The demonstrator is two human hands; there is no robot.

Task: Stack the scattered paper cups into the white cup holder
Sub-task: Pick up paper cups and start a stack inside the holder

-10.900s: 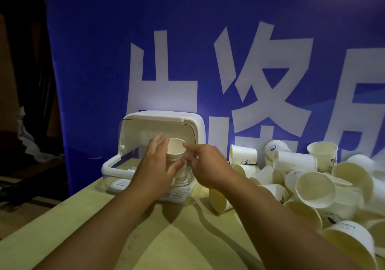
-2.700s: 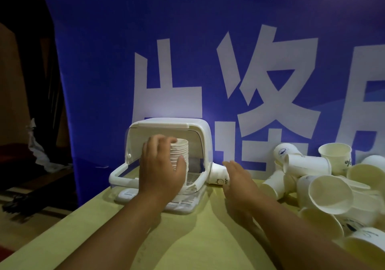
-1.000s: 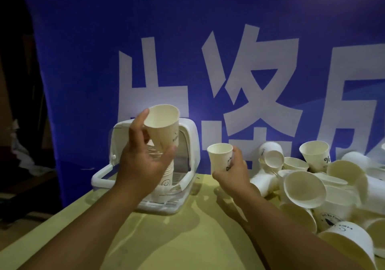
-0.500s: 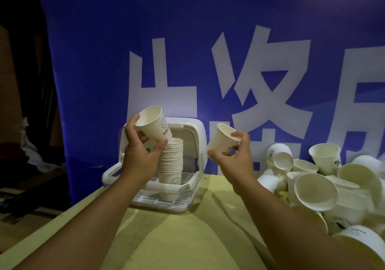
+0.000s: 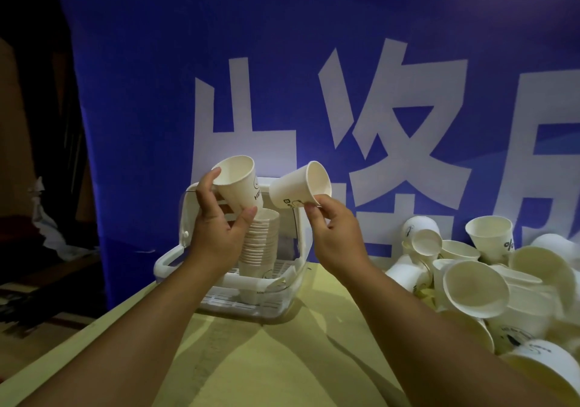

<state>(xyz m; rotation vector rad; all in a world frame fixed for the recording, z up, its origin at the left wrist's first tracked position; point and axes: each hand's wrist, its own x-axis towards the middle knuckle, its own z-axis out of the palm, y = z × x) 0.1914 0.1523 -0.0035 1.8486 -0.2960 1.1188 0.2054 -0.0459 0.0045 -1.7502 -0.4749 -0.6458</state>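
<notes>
Our right hand has swung its pinched sideways cup base-first toward the upright cup, which our left hand grips between curled thumb and fingers. We judge nesting comes next.

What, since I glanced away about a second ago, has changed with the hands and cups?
The right hand has raised the right cup from table level beside the holder and tipped it on its side, base toward the left cup, which the left hand grips. Neither hand let go of anything. The left cup is still held above the stack in the holder; the loose pile stays on the right.
</notes>
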